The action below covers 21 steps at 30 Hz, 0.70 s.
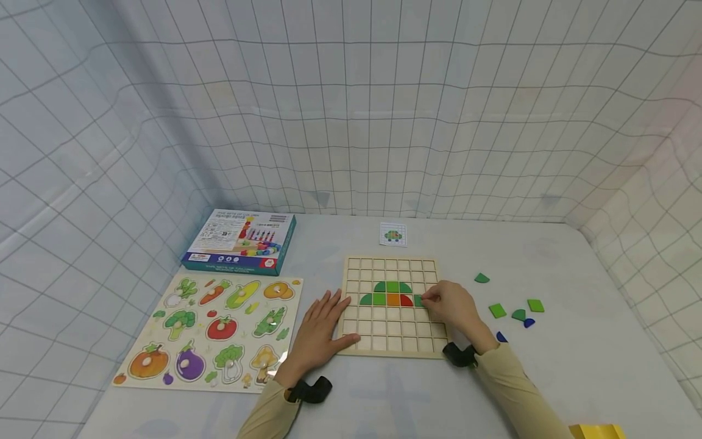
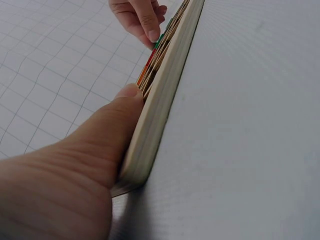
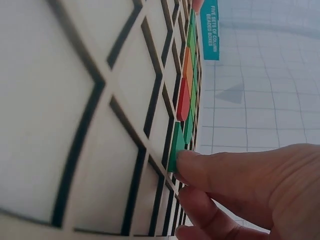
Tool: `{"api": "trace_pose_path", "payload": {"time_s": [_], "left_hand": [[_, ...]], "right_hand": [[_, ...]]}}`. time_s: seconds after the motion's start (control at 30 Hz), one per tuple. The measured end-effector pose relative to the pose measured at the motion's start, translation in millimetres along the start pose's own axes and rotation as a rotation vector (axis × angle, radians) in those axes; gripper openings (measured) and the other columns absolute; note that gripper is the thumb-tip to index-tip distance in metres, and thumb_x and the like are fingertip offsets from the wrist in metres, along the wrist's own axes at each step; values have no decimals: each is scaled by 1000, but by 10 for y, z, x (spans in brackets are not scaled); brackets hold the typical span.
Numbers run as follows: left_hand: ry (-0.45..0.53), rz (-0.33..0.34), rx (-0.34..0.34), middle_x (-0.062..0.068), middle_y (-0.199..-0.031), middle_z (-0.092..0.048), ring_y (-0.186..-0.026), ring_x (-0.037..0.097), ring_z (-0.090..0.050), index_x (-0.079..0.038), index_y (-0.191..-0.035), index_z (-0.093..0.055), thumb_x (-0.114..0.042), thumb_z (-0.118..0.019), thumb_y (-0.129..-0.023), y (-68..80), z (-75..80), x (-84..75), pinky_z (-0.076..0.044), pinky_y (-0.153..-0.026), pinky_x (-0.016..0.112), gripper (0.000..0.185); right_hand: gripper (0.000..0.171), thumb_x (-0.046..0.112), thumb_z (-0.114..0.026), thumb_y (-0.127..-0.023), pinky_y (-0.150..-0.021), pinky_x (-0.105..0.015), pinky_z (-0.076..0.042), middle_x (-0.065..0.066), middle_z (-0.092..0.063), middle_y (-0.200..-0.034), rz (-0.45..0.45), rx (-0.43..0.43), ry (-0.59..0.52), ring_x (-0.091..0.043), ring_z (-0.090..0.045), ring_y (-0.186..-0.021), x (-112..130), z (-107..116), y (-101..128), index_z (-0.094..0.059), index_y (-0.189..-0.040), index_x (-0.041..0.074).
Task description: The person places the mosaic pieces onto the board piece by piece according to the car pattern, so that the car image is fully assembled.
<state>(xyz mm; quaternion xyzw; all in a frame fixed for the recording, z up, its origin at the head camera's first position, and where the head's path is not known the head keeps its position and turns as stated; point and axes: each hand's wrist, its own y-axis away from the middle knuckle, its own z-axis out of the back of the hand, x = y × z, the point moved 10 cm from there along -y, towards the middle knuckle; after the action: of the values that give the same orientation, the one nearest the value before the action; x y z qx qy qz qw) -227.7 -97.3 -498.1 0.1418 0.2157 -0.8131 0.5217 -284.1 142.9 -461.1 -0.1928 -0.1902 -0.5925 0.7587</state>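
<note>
A wooden grid board [image 1: 403,329] lies flat, with green, orange and red tiles set in two rows of its cells. My left hand [image 1: 319,338] rests on the board's left side, fingers spread and thumb along the near left corner. With thumb and fingertip, my right hand [image 1: 452,305] pinches a green tile [image 3: 177,142] at a cell right of the red quarter-circle tile [image 1: 406,300]. The green tile's far side is partly hidden by the fingers. An orange square tile [image 1: 393,299] sits left of the red one.
Behind the board lies a small pattern card [image 1: 393,235]. Loose tiles, including a green square [image 1: 497,311] and a blue piece [image 1: 529,322], lie to the right. A vegetable puzzle board [image 1: 249,326] and a box [image 1: 238,241] are at left; something yellow [image 1: 598,431] is near right.
</note>
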Motion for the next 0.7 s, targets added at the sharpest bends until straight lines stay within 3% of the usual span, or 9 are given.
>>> {"api": "trace_pose_path", "payload": {"time_s": [0.3, 0.5, 0.7], "left_hand": [[-2, -15, -15, 11, -152, -30, -141, 29, -16, -11, -145, -40, -55, -63, -84, -1, 1, -8, -11, -113, 46, 78], [-4, -8, -9, 11, -152, -30, -142, 28, -15, -12, -146, -40, -55, -62, -84, 5, 2, -7, -10, -113, 46, 78], [2, -15, -16, 11, -151, -30, -142, 29, -15, -12, -145, -40, -56, -62, -84, 2, 5, -12, -11, -113, 46, 79]], "right_hand": [[13, 14, -71, -85, -55, -29, -41, 3, -57, -75, 8, 70, -25, -13, -48, -64, -61, -22, 50, -76, -91, 5], [16, 13, -67, -88, -52, -27, -40, 5, -57, -78, 84, 141, -103, -12, -46, -62, -132, -31, 108, -74, -100, 6], [14, 11, -67, -88, -56, -27, -43, 3, -63, -87, 128, 119, -131, -12, -51, -70, -281, 121, 123, -74, -100, 6]]}}
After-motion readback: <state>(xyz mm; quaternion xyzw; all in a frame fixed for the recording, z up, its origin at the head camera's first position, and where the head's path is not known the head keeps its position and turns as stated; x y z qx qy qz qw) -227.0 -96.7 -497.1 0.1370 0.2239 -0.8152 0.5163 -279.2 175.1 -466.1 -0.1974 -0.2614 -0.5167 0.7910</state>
